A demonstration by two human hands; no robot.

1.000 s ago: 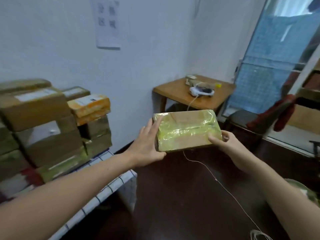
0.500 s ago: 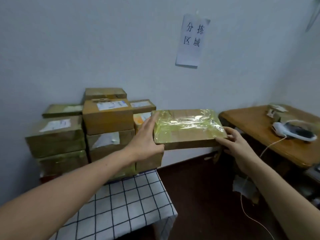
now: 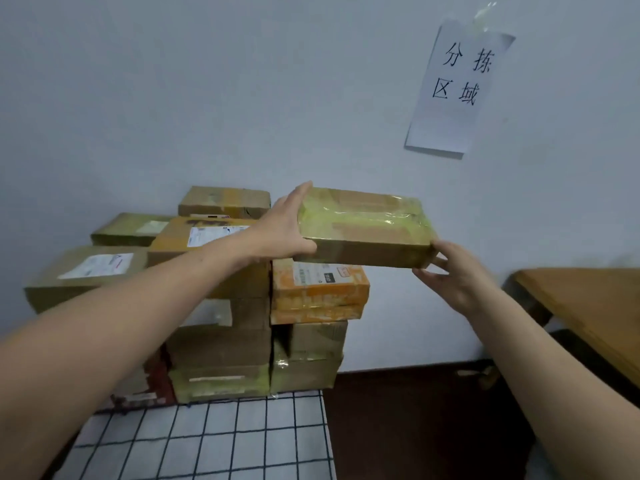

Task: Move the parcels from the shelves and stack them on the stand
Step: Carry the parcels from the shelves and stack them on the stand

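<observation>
Parcel (image 3: pixel 363 223) underside hidden; left forearm (image 3: pixel 145 306) covers stack (image 3: pixel 221 348) (partly); table (image 3: pixel 588 306) cropped.

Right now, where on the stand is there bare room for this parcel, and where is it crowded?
Free: the top of the orange parcel, beneath the held taped parcel, and the checked cloth in front. Crowded: taller cartons left of the orange one.

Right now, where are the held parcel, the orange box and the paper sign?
held parcel (image 3: pixel 363 220): head view, taped top face.
orange box (image 3: pixel 318 295): head view, front side.
paper sign (image 3: pixel 457 86): head view, sheet's middle.
</observation>
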